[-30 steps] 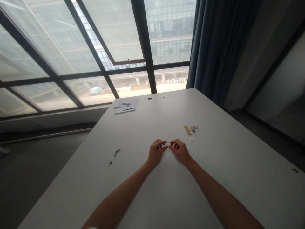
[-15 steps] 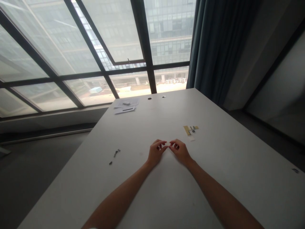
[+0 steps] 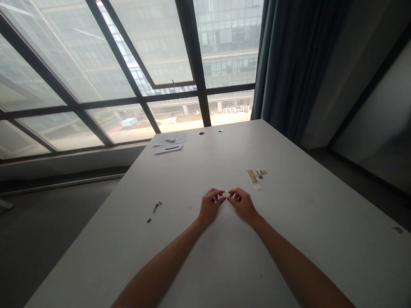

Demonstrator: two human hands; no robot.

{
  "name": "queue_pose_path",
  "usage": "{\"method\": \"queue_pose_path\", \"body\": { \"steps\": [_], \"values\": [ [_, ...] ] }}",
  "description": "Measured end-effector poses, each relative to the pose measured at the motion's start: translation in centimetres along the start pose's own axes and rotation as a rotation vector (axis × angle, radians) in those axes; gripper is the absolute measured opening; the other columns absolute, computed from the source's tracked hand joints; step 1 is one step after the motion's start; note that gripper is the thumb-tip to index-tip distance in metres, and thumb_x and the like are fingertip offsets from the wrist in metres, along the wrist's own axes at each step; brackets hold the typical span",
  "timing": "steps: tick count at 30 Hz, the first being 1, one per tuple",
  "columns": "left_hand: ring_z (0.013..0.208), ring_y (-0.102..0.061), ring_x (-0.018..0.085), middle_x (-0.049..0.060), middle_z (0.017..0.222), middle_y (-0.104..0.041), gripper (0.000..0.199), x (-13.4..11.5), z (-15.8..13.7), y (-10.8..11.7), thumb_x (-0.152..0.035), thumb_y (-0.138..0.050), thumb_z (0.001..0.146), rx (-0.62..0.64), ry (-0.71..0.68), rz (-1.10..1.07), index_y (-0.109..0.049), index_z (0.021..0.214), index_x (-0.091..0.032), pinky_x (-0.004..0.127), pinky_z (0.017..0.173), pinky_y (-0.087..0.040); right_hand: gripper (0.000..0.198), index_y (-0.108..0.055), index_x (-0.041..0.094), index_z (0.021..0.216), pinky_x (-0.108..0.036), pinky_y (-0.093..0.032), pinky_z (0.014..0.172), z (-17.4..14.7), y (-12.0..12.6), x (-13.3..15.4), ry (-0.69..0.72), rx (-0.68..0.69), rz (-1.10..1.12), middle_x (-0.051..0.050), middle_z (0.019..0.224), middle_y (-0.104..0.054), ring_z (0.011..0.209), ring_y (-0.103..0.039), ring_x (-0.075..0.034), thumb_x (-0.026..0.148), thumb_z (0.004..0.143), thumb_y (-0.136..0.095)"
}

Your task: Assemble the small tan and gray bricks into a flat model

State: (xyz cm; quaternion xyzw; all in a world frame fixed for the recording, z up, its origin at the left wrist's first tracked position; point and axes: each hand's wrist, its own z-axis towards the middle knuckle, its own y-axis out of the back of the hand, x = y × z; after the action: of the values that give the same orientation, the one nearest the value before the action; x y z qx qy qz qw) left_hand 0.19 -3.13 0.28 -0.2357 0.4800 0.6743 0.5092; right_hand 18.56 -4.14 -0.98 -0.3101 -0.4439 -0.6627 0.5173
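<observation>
My left hand (image 3: 210,204) and my right hand (image 3: 241,204) meet over the middle of the white table (image 3: 199,256), fingertips almost touching. Between them is a small, pale, whitish piece (image 3: 226,194), pinched from both sides. Its kind is too small and washed out to tell. Both hands are closed, thumbs against forefingers. To the right of my right hand lie flat yellow pieces (image 3: 251,174) with small dark grey parts (image 3: 260,176) on and beside them. A whitish square (image 3: 258,187) is just in front of these.
Several small dark pieces (image 3: 156,207) lie on the table at left. Papers (image 3: 168,147) with a small object on top are at the far left corner. A dark round spot (image 3: 201,133) is near the far edge, and a dark item (image 3: 398,230) near the right edge. Windows and a curtain (image 3: 289,64) stand behind.
Almost nothing differs. Both hands stay in the same place with the pale piece between their fingertips; the view has shifted very slightly.
</observation>
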Motion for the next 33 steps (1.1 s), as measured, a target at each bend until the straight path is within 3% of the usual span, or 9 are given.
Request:
{"method": "queue_pose_path", "body": {
  "steps": [14, 19, 22, 28, 31, 33],
  "values": [
    [0.067, -0.053, 0.012, 0.004, 0.087, -0.066, 0.023, 0.1, 0.0, 0.0, -0.037, -0.074, 0.084, 0.007, 0.009, -0.004, -0.076, 0.099, -0.02, 0.023, 0.059, -0.043, 0.014, -0.068, 0.019, 0.093, -0.025, -0.044, 0.058, 0.0, 0.0, 0.4, -0.001, 0.002, -0.015, -0.001, 0.084, -0.067, 0.061, -0.051, -0.012, 0.028, 0.082, -0.068],
    [0.068, -0.05, 0.01, 0.005, 0.104, -0.062, 0.051, 0.6, 0.0, -0.1, -0.035, -0.078, 0.078, -0.006, 0.009, -0.06, -0.063, 0.126, -0.025, 0.02, 0.053, -0.041, 0.017, -0.068, 0.019, 0.092, -0.025, -0.044, 0.056, 1.0, 0.5, 1.0, -0.017, -0.072, -0.013, -0.003, 0.085, -0.068, 0.06, -0.053, -0.012, 0.031, 0.081, -0.067],
    [0.067, -0.049, 0.009, 0.004, 0.108, -0.059, 0.057, 0.8, 0.0, -0.3, -0.03, -0.078, 0.076, -0.023, 0.017, -0.082, -0.058, 0.13, -0.026, 0.018, 0.05, -0.039, 0.023, -0.069, 0.017, 0.092, -0.025, -0.044, 0.054, 2.8, 2.8, 1.6, -0.053, -0.249, 0.002, -0.003, 0.082, -0.069, 0.06, -0.053, -0.012, 0.037, 0.08, -0.068],
    [0.066, -0.048, 0.008, 0.004, 0.105, -0.059, 0.046, 0.6, 0.2, -0.3, -0.022, -0.072, 0.078, -0.016, 0.025, -0.079, -0.061, 0.122, -0.024, 0.017, 0.051, -0.038, 0.035, -0.069, 0.014, 0.09, -0.028, -0.047, 0.06, 5.6, 11.2, 0.0, -0.117, -0.748, -0.131, -0.006, 0.081, -0.069, 0.063, -0.053, -0.015, 0.047, 0.078, -0.067],
    [0.067, -0.05, 0.008, 0.004, 0.104, -0.06, 0.039, 0.4, 0.3, -0.2, -0.021, -0.07, 0.078, -0.004, 0.028, -0.059, -0.063, 0.117, -0.023, 0.017, 0.052, -0.039, 0.034, -0.07, 0.013, 0.09, -0.032, -0.046, 0.069, 5.5, 13.9, -2.4, -0.134, -0.847, -0.337, -0.009, 0.086, -0.069, 0.066, -0.051, -0.017, 0.044, 0.079, -0.064],
    [0.067, -0.05, 0.008, 0.004, 0.102, -0.06, 0.033, 0.3, 0.3, -0.2, -0.02, -0.069, 0.079, 0.007, 0.026, -0.043, -0.065, 0.112, -0.022, 0.018, 0.053, -0.04, 0.032, -0.072, 0.013, 0.089, -0.034, -0.046, 0.074, 5.2, 14.5, -4.1, -0.18, -0.816, -0.467, -0.011, 0.087, -0.068, 0.071, -0.051, -0.019, 0.042, 0.079, -0.063]
  ]
}}
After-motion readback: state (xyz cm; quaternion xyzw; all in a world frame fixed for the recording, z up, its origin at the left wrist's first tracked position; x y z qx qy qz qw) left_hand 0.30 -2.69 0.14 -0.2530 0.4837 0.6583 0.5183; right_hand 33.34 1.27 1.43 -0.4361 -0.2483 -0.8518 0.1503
